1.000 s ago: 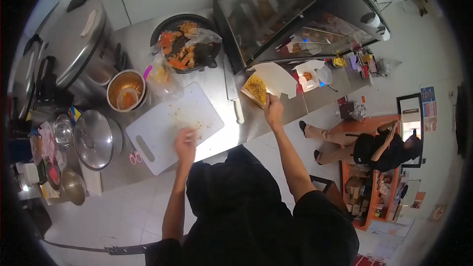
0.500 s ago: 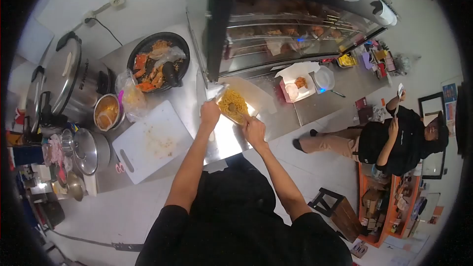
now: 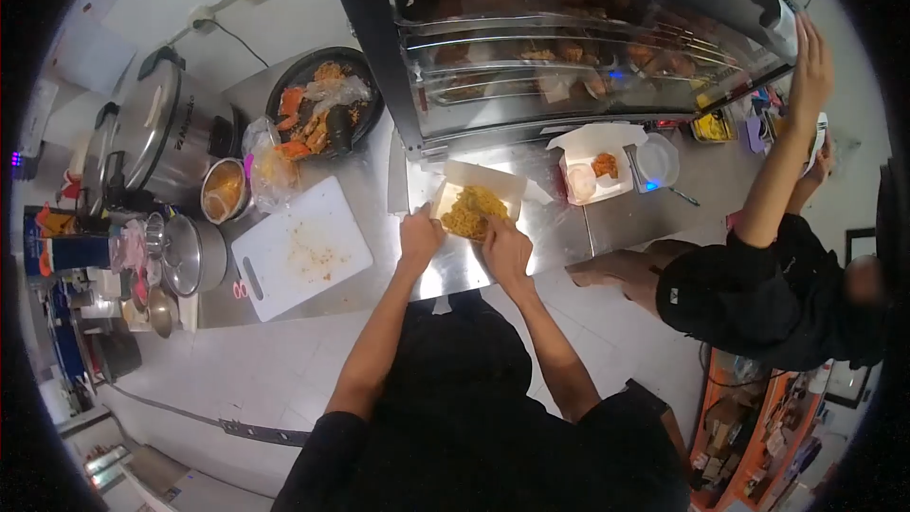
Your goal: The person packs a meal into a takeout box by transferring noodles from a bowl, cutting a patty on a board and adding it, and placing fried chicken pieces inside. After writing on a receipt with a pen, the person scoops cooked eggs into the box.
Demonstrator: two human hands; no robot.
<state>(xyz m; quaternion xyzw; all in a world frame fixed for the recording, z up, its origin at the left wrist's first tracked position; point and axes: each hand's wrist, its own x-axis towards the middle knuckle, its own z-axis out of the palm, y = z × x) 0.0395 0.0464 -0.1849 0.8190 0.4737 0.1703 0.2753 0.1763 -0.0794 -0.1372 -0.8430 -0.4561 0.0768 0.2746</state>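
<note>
A paper food box (image 3: pixel 515 192) with its flaps raised stands on the steel counter in front of me, holding yellow noodles (image 3: pixel 471 210). My left hand (image 3: pixel 420 235) is closed on the box's left side, thumb and fingers pinching the wall. My right hand (image 3: pixel 507 251) is closed at the near right edge of the box, with its fingertips over the noodles. Whatever it holds is too small and blurred to make out.
To the left lie a white cutting board (image 3: pixel 301 248) with crumbs, a black mortar (image 3: pixel 365 137) with food, and pots (image 3: pixel 194 256). A glass display case (image 3: pixel 569 66) stands behind. Another open box (image 3: pixel 573 180) sits right. A co-worker (image 3: pixel 758 284) reaches toward the case.
The box now shows raised flaps around the noodles. My right hand has moved slightly right and nearer me. The co-worker has come closer and raised an arm to the display case.
</note>
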